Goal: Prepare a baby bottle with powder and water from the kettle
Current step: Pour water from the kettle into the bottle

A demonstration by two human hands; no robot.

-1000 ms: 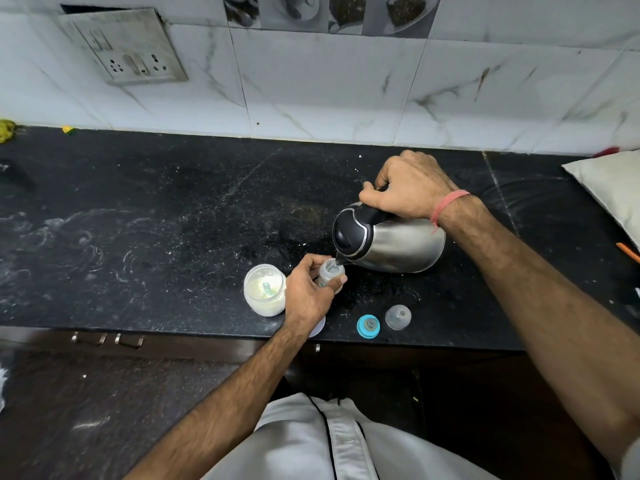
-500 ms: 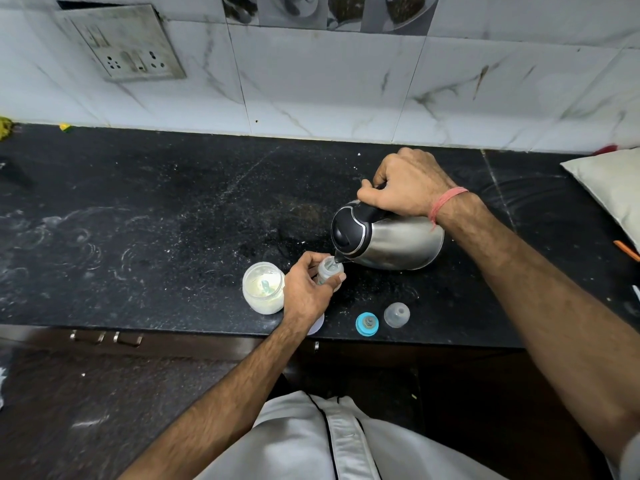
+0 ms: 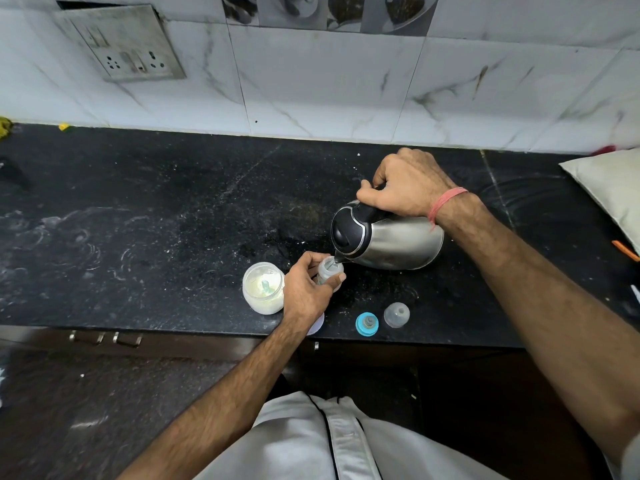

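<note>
The left hand [image 3: 304, 292] is curled around the small baby bottle [image 3: 329, 270], thumb on one side and fingers on the other, and it keeps the bottle upright on the black counter [image 3: 156, 216] near the front edge. The right hand [image 3: 407, 185] is closed in a fist on the black handle of the steel kettle [image 3: 391, 239], which is tipped far over so that its spout sits just at the open mouth of the bottle. A thin line of water seems to pass from spout to mouth, but it is too fine to be sure.

The risks, as I judge them, come from this meeting point. The mouth of the bottle is narrow and the kettle is large and heavy; a small turn of the right wrist may send the water beside the mouth, onto the holding fingers. If the water is hot, the hand may jerk and the light bottle may fall. A too steep tilt may also give a sudden rush and overfill it. How full the bottle is I cannot tell, the hand hides it.

Just beside the left hand stands an open jar of powder [image 3: 263, 289] with a scoop inside; a splash there would spoil the powder. The blue teat ring [image 3: 367, 323] and the clear cap [image 3: 396, 314] lie near the counter edge, where a sleeve or arm could push them off.
</note>
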